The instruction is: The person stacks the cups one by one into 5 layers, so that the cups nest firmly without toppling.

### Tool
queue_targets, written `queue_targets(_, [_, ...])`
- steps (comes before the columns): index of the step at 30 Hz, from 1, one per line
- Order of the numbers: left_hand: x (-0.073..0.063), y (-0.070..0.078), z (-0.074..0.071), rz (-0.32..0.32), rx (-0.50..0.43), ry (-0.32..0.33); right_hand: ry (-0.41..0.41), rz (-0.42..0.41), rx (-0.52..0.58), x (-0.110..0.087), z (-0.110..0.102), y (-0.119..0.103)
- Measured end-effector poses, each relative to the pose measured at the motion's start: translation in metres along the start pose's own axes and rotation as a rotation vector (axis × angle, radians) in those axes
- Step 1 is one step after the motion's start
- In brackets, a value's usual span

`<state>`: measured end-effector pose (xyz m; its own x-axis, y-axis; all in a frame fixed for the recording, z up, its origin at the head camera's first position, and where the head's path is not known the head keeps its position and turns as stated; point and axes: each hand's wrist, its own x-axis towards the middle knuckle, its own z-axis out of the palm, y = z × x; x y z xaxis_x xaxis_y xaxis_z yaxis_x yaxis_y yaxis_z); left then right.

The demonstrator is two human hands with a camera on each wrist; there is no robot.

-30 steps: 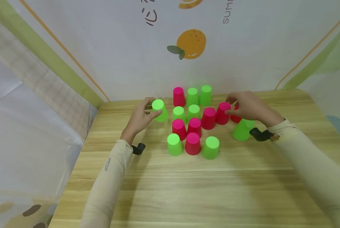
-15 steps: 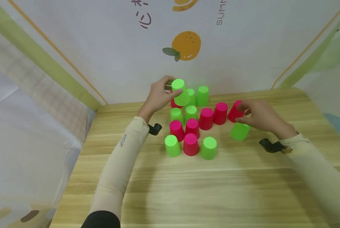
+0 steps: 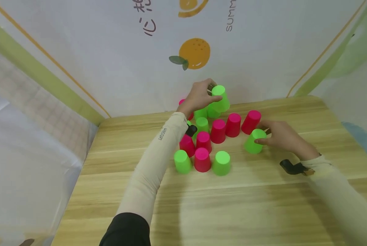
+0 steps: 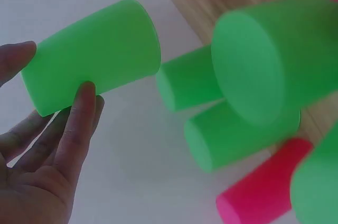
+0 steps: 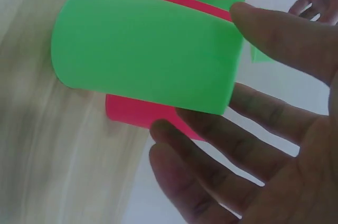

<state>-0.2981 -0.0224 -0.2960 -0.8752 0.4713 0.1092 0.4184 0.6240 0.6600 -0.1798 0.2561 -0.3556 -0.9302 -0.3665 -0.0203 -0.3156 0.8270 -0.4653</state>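
Note:
My left hand (image 3: 200, 95) holds an upside-down green plastic cup (image 3: 221, 98) raised over the back row, thumb on the near side. In the left wrist view this cup (image 4: 95, 57) sits between thumb and fingers, with two green cups and a pink one behind. At the right, my right hand (image 3: 283, 138) grips another upside-down green cup (image 3: 253, 142) near its closed end, close to the table. The right wrist view has the thumb on one side of that cup (image 5: 142, 49) and fingertips along the other. A pink cup (image 3: 251, 122) stands just behind it.
Two more pink cups (image 3: 233, 125) continue the middle row leftward. Toward me stand pink cups (image 3: 203, 141) and a front row of green (image 3: 182, 161), pink (image 3: 202, 160) and green (image 3: 221, 164). A printed cloth (image 3: 134, 68) hangs behind the wooden table (image 3: 232, 212).
My left hand carries its green cup rightward, from the left side to over the back row's right end. My right hand shifts from pink cups to the green cup nearer me.

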Motion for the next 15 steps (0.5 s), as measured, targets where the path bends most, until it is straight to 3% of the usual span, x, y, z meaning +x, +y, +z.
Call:
queue_targets(8, [0.028,0.004,0.025,-0.038,0.204,-0.144,0.001,0.014,0.022,-0.004,0.007,0.003])
queue_targets(15, [0.040,0.007,0.032,-0.056,0.385,-0.233,0.005,0.019,0.032,-0.006,0.009,0.002])
